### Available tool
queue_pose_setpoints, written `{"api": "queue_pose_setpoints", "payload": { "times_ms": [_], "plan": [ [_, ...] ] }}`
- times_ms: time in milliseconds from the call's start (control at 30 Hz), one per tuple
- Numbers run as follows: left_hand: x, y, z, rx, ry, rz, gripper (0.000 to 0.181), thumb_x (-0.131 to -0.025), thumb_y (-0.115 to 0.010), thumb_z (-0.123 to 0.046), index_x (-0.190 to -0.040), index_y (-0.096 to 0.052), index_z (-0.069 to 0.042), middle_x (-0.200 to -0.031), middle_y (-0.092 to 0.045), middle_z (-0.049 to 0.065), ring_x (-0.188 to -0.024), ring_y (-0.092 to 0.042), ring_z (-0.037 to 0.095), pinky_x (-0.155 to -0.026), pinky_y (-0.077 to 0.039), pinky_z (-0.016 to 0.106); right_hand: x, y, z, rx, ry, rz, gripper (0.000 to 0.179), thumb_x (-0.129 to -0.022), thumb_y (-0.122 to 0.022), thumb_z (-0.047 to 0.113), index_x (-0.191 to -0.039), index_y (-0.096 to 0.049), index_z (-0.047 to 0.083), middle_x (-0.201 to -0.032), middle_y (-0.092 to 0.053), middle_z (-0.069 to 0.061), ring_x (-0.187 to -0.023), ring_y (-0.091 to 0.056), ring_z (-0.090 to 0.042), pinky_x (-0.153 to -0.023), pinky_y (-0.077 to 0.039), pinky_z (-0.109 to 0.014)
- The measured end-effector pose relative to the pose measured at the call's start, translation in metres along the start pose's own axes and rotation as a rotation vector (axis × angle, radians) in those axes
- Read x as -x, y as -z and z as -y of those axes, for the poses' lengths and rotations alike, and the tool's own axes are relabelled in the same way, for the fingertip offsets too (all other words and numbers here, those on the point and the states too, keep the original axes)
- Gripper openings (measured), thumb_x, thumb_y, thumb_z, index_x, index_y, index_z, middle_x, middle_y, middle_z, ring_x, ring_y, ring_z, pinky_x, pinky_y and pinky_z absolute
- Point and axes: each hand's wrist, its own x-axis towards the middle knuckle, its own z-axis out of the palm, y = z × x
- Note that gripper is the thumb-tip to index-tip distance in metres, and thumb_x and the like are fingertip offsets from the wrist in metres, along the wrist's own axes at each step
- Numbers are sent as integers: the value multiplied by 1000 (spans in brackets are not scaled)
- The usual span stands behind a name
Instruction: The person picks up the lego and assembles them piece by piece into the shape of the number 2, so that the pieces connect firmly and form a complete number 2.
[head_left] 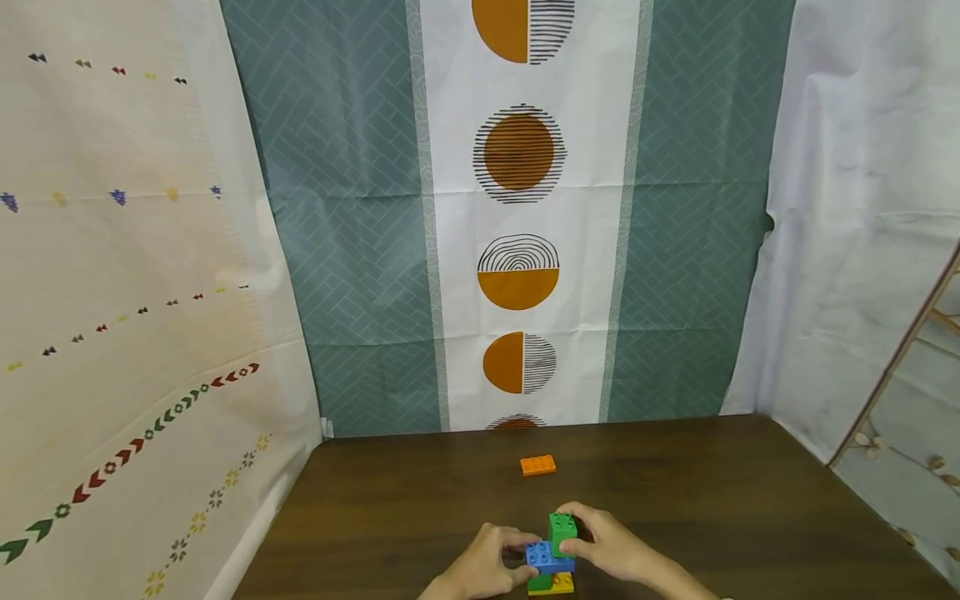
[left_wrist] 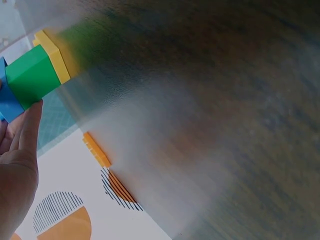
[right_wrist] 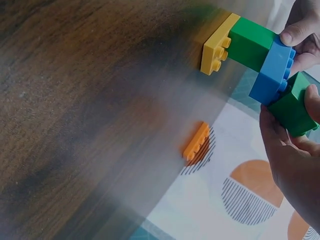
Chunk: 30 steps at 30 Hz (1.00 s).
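A small stack of toy building bricks stands on the dark wooden table near its front edge. At its base lies a yellow brick (head_left: 564, 585), with a green brick (left_wrist: 33, 75) on one end of it and a blue brick (head_left: 542, 558) across the top. My left hand (head_left: 486, 565) pinches the blue brick at its left end. Between the thumb and fingers of my right hand (head_left: 611, 546) is a second green brick (right_wrist: 294, 107), slightly tilted at the studs of the blue brick's right end.
Farther back on the table (head_left: 405, 492) lies an orange brick (head_left: 538, 466), flat with its studs up. A patterned cloth (head_left: 525, 217) hangs behind the table's back edge, and pale cloths hang at the left and right sides.
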Motion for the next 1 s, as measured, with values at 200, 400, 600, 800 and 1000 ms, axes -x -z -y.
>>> {"api": "queue_pose_setpoints", "payload": {
  "times_ms": [200,400,600,800,1000],
  "plan": [
    [-2,0,1,15,-11,-9,30,-87,-70,-8,-114,-69,5,-100,-74,11,-87,-67,-1,-73,-52,11,0,1,0,27,-5,-14,44,-97,-59,20,-126,-49,-11,-108,-68,-18,-92,-61,3,-78,-53,-19],
    [-4,1,1,20,-7,-20,31,-87,-70,-7,-114,-68,6,-98,-74,12,-86,-67,-2,-71,-52,11,0,2,2,84,10,-26,42,-94,-63,20,-124,-53,-8,-109,-69,-18,-97,-67,-9,-82,-57,-31],
    [-3,1,0,31,2,-28,31,-87,-70,-7,-115,-68,6,-98,-74,14,-87,-68,1,-71,-52,11,-1,3,2,110,24,-12,40,-93,-65,18,-123,-54,-7,-110,-70,-19,-102,-69,-20,-85,-57,-41],
    [-1,0,0,37,9,-35,32,-87,-70,-9,-115,-68,6,-98,-74,12,-87,-68,0,-72,-52,11,-1,3,1,166,40,-18,39,-93,-66,23,-120,-55,-2,-108,-72,-14,-102,-69,-17,-84,-56,-50],
    [-2,-1,2,83,40,-29,32,-88,-70,-9,-117,-67,5,-101,-74,12,-90,-69,3,-73,-52,12,0,2,0,181,51,-19,39,-93,-65,23,-120,-56,-3,-107,-72,-13,-102,-70,-18,-83,-56,-49]
  ]
}}
